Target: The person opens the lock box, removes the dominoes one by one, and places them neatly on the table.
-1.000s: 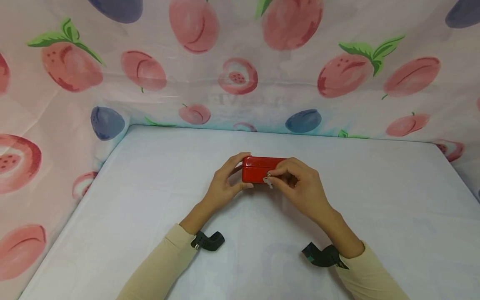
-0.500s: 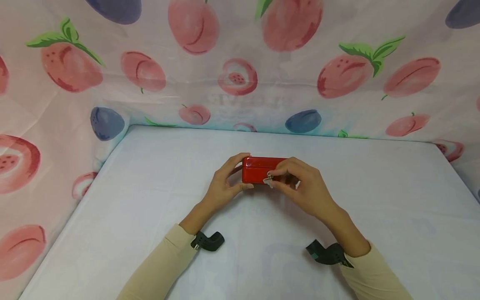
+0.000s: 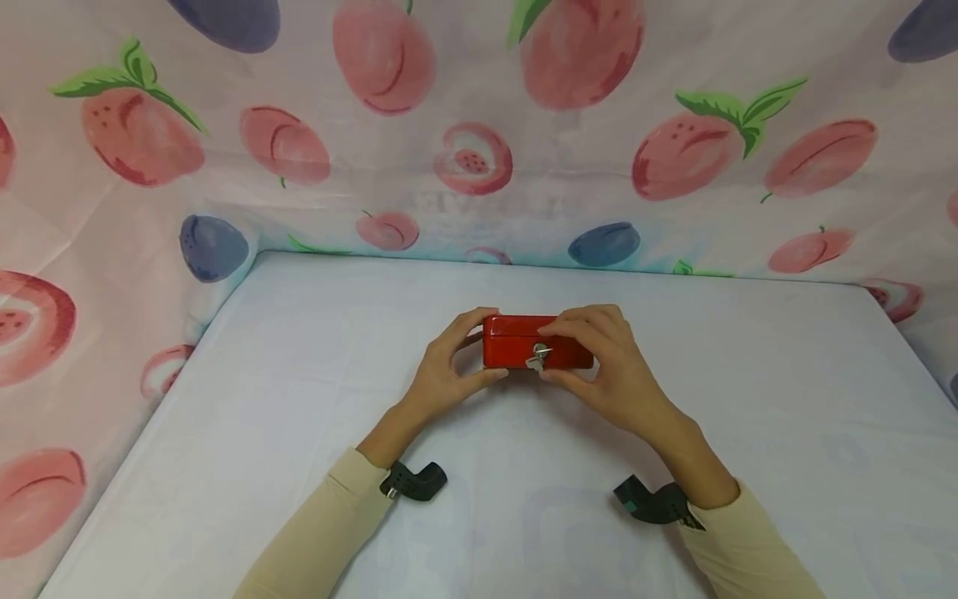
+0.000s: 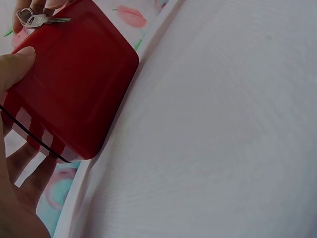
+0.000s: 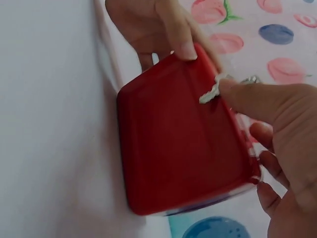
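A small red cash box [image 3: 505, 349], lid down, is held between both hands near the middle of the table. Two keys [image 3: 536, 359] on a ring are at the lock in its front; one sticks out from it and the other hangs down. My left hand [image 3: 443, 366] grips the left end, thumb under the front edge and fingers behind. My right hand [image 3: 621, 374] holds the right end, fingers over the lid and thumb tip low beside the keys. Both wrist views show the box's underside; in the right wrist view, a hanging key [image 5: 210, 93] overlaps it next to the right thumb.
A white cloth [image 3: 479, 499] covers the table. Behind it and along the left side hangs a fruit-print curtain [image 3: 546, 175]. Black curved camera mounts sit at the left wrist [image 3: 419, 482] and right wrist [image 3: 653, 502].
My right hand has let go of the key and spread over the right end of the box, so the lock and keys now show. The left hand and box have hardly moved.
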The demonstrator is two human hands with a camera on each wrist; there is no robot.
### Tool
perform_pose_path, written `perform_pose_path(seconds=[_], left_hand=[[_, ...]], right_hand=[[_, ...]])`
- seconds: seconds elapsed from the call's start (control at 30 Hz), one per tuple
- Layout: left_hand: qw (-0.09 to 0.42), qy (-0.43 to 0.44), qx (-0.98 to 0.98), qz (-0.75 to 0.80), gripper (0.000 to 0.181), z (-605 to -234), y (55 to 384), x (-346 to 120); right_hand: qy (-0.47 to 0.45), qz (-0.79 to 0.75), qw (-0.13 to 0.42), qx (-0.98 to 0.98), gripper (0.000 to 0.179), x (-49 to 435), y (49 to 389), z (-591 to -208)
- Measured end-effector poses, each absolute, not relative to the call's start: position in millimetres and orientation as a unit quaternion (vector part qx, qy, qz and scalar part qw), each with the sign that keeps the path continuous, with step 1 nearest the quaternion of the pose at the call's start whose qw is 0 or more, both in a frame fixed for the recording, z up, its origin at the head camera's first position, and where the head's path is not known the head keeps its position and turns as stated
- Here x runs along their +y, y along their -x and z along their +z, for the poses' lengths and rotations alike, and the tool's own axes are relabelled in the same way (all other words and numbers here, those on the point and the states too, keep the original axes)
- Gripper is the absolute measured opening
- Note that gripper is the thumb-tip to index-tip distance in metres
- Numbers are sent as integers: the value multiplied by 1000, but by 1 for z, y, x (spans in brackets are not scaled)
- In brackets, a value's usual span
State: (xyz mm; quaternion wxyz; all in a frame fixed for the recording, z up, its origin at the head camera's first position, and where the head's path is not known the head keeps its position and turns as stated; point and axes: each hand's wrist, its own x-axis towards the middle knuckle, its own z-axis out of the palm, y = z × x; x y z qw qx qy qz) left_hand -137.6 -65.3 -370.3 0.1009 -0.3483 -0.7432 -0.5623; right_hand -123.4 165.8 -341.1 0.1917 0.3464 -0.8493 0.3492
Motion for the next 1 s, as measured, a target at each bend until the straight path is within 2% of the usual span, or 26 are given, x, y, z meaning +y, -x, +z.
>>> perform_pose_path(seconds=[0.23,0.73,1.0], left_hand=[[101,353,-741,-562,64,-370,137,-66],[99,350,-737,-569,55,-371,135,-66],[99,344,-733,-578,54,-374,133,-67]], right_hand=[[-333,354,184,-854,65,169,127,-349],[-302,362,153,-869,68,166,123,-359],[-224,392,137,-882,96,166,120,-372]])
